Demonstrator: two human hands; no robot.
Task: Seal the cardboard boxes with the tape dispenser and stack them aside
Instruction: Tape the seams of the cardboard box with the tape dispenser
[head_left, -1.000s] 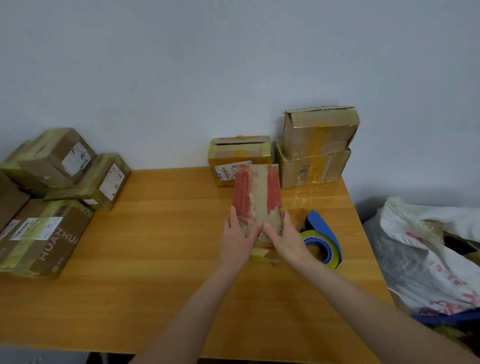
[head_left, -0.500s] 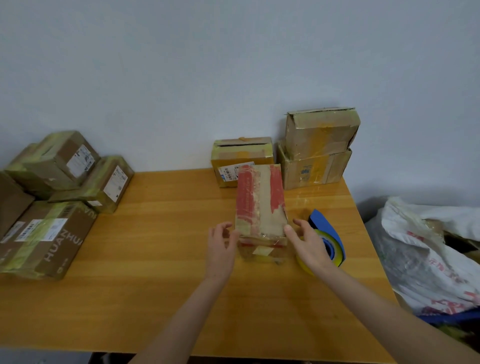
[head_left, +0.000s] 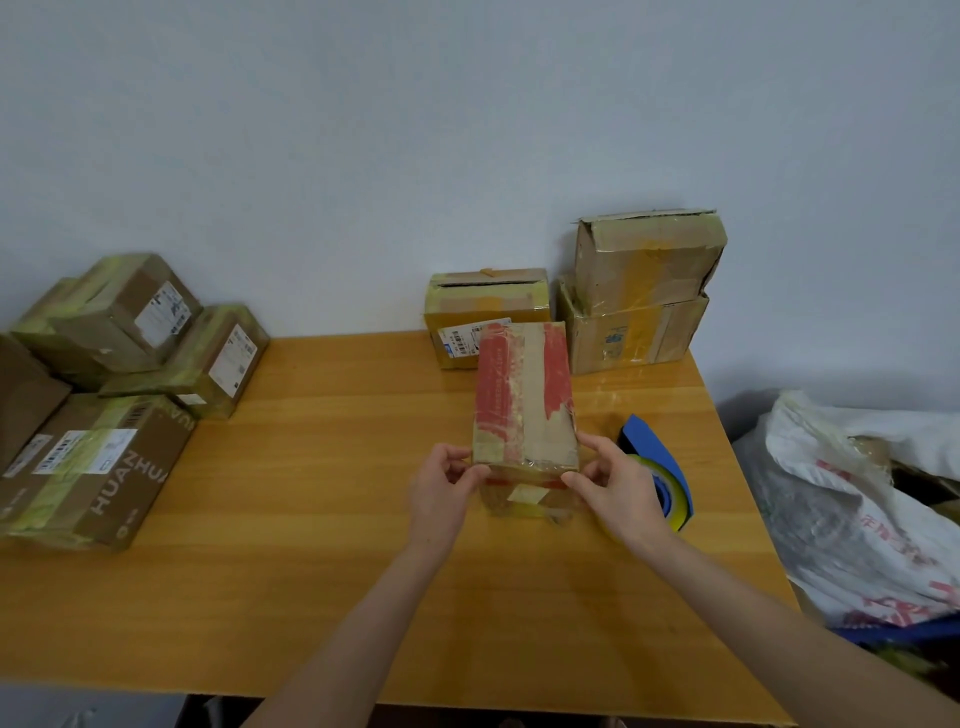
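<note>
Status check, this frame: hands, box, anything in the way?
Both gripping red-taped box at near corners: left hand, right hand. Idle tape dispenser beside right hand. Nothing blocking.

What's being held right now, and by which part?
The red-taped box: the left hand pinches its near left top corner, the right hand its near right top corner.

Reads "HUAN" beside "HUA" in pale letters on big brown box, well left of left hand. Cannot make out the shipping labels.
</note>
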